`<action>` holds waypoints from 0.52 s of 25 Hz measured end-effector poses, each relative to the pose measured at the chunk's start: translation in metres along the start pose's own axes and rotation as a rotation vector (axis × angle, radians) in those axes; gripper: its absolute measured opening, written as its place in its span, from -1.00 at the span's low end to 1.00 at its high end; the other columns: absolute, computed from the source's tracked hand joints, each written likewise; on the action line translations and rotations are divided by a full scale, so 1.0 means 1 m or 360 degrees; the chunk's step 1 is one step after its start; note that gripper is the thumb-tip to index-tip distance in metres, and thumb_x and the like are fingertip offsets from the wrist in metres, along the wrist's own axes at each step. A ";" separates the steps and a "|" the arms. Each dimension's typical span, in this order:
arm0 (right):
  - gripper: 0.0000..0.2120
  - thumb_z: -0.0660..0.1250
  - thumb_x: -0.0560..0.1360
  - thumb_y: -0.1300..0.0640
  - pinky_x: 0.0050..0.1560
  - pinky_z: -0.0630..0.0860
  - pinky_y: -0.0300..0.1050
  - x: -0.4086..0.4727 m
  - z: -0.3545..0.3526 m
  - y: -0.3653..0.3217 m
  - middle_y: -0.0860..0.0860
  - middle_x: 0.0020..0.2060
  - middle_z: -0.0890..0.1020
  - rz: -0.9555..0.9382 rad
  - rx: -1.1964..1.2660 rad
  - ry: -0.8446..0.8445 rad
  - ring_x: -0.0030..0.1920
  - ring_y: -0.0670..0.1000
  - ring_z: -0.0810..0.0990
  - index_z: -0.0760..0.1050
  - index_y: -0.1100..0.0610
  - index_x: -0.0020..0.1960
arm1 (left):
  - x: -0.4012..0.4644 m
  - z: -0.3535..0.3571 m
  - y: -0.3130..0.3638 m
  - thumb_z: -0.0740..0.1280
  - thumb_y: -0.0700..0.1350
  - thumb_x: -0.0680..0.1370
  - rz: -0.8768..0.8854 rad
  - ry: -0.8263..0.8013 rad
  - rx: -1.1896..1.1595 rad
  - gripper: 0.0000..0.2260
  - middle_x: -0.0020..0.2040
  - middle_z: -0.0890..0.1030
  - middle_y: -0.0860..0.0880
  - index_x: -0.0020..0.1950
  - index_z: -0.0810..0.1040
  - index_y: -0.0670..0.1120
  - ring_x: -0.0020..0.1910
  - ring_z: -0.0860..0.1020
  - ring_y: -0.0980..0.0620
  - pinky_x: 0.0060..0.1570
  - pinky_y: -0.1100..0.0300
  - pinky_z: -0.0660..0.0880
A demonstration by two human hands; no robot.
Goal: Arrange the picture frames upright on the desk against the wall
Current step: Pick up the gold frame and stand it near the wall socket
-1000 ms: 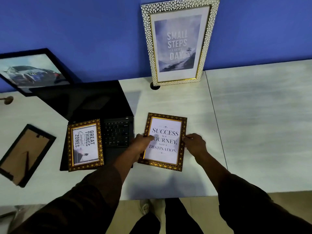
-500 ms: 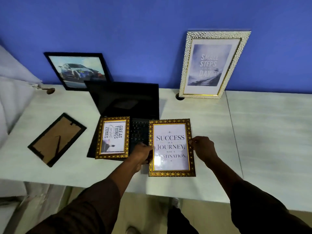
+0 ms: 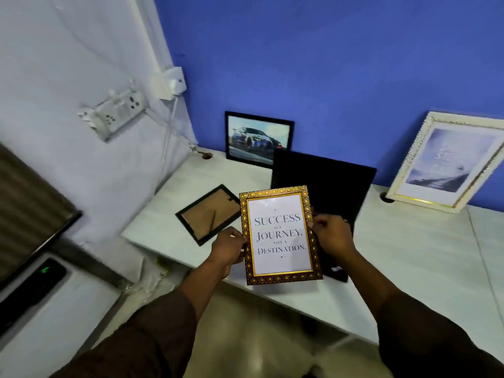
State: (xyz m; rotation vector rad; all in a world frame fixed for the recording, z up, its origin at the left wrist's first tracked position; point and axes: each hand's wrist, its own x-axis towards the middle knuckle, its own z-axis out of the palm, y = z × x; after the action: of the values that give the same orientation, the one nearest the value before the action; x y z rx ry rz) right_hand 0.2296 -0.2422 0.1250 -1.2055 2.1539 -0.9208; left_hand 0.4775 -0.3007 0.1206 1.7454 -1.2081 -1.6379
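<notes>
Now the left hand and right hand pinch the gold frame's side edges, long axis upright, wall beyond.

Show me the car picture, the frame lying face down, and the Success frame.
Car picture (image 3: 258,139): head view, on the car in the print.
Face-down frame (image 3: 208,214): head view, on its brown backing board.
Success frame (image 3: 278,233): head view, on the white printed sheet.

Blue wall meets a white side wall — switchboard mounted there, tan floor below.
</notes>
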 end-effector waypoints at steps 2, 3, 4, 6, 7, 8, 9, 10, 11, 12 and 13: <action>-0.83 0.36 0.56 0.09 -0.17 0.50 -0.08 0.005 0.024 -0.037 0.09 -0.18 0.73 -0.0069 0.0025 0.0009 -0.21 0.08 0.65 0.70 0.14 -0.04 | 0.001 -0.037 0.009 0.29 -0.21 0.56 0.0051 0.0091 -0.0044 -0.93 -0.13 0.62 -0.21 -0.13 0.46 -0.13 -0.24 0.52 -0.09 -0.31 0.15 0.45; -0.83 0.36 0.56 0.09 -0.16 0.52 -0.07 0.010 0.034 -0.055 0.08 -0.17 0.73 -0.0095 0.0028 -0.0004 -0.21 0.07 0.65 0.70 0.14 -0.02 | 0.003 -0.053 0.016 0.29 -0.21 0.55 0.0077 0.0147 -0.0054 -0.92 -0.13 0.63 -0.24 -0.14 0.48 -0.14 -0.24 0.53 -0.10 -0.31 0.14 0.46; -0.82 0.36 0.57 0.09 -0.14 0.53 -0.08 0.017 0.043 -0.072 0.07 -0.16 0.73 -0.0131 0.0019 -0.0023 -0.19 0.07 0.65 0.70 0.14 -0.01 | 0.006 -0.068 0.021 0.30 -0.21 0.54 0.0098 0.0209 -0.0065 -0.92 -0.11 0.65 -0.26 -0.16 0.50 -0.14 -0.25 0.55 -0.11 -0.29 0.14 0.49; -0.83 0.37 0.55 0.09 -0.07 0.57 -0.05 0.036 0.060 -0.103 0.06 -0.13 0.74 -0.0208 0.0002 -0.0062 -0.13 0.08 0.67 0.71 0.13 0.00 | 0.016 -0.095 0.032 0.31 -0.17 0.54 0.0116 0.0305 -0.0111 -0.90 -0.09 0.68 -0.28 -0.17 0.54 -0.12 -0.26 0.59 -0.11 -0.26 0.11 0.53; -0.83 0.37 0.55 0.09 -0.04 0.58 -0.03 0.047 0.068 -0.114 0.06 -0.12 0.74 -0.0230 0.0002 -0.0076 -0.12 0.09 0.67 0.71 0.13 -0.01 | 0.020 -0.106 0.038 0.31 -0.16 0.55 0.0120 0.0323 -0.0129 -0.89 -0.10 0.69 -0.24 -0.17 0.55 -0.11 -0.25 0.61 -0.11 -0.25 0.11 0.56; -0.84 0.37 0.54 0.09 -0.03 0.59 -0.03 0.058 0.076 -0.125 0.06 -0.13 0.74 -0.0258 0.0001 -0.0087 -0.11 0.10 0.68 0.71 0.12 -0.02 | 0.025 -0.116 0.044 0.32 -0.14 0.56 0.0126 0.0354 -0.0141 -0.88 -0.12 0.69 -0.19 -0.17 0.55 -0.10 -0.25 0.62 -0.10 -0.24 0.10 0.57; -0.84 0.37 0.54 0.09 -0.03 0.58 -0.04 0.071 0.086 -0.138 0.05 -0.12 0.75 -0.0288 0.0005 -0.0101 -0.10 0.10 0.68 0.71 0.11 -0.03 | 0.032 -0.125 0.051 0.32 -0.13 0.56 0.0127 0.0392 -0.0151 -0.88 -0.13 0.69 -0.16 -0.17 0.55 -0.11 -0.26 0.62 -0.08 -0.23 0.10 0.57; -0.85 0.37 0.53 0.09 -0.03 0.58 -0.04 0.083 0.096 -0.150 0.05 -0.13 0.75 -0.0329 -0.0001 -0.0121 -0.09 0.10 0.68 0.71 0.10 -0.04 | 0.040 -0.134 0.058 0.33 -0.12 0.55 0.0130 0.0429 -0.0162 -0.87 -0.14 0.68 -0.15 -0.17 0.55 -0.13 -0.26 0.62 -0.07 -0.22 0.09 0.57; -0.84 0.36 0.53 0.08 -0.03 0.58 -0.05 0.095 0.105 -0.162 0.04 -0.13 0.75 -0.0377 -0.0020 -0.0153 -0.08 0.11 0.68 0.71 0.08 -0.05 | 0.047 -0.142 0.065 0.34 -0.11 0.55 0.0126 0.0458 -0.0177 -0.87 -0.15 0.68 -0.15 -0.16 0.55 -0.14 -0.26 0.61 -0.06 -0.21 0.09 0.55; -0.84 0.35 0.53 0.08 -0.04 0.57 -0.04 0.107 0.115 -0.173 0.04 -0.14 0.75 -0.0422 -0.0044 -0.0189 -0.08 0.11 0.67 0.70 0.08 -0.06 | 0.055 -0.149 0.072 0.35 -0.10 0.54 0.0122 0.0491 -0.0185 -0.86 -0.14 0.68 -0.16 -0.16 0.55 -0.15 -0.24 0.61 -0.07 -0.20 0.09 0.53; -0.83 0.34 0.53 0.08 -0.05 0.57 -0.03 0.119 0.125 -0.184 0.04 -0.14 0.74 -0.0462 -0.0059 -0.0220 -0.08 0.11 0.67 0.70 0.08 -0.05 | 0.062 -0.155 0.079 0.35 -0.09 0.53 0.0118 0.0513 -0.0181 -0.86 -0.11 0.68 -0.17 -0.17 0.55 -0.15 -0.19 0.62 -0.09 -0.19 0.09 0.51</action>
State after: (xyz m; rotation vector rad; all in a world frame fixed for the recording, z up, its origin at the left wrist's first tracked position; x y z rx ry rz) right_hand 0.3567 -0.4547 0.1724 -1.5819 1.9272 -0.8873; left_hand 0.5975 -0.4287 0.1794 1.7859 -0.9963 -1.2942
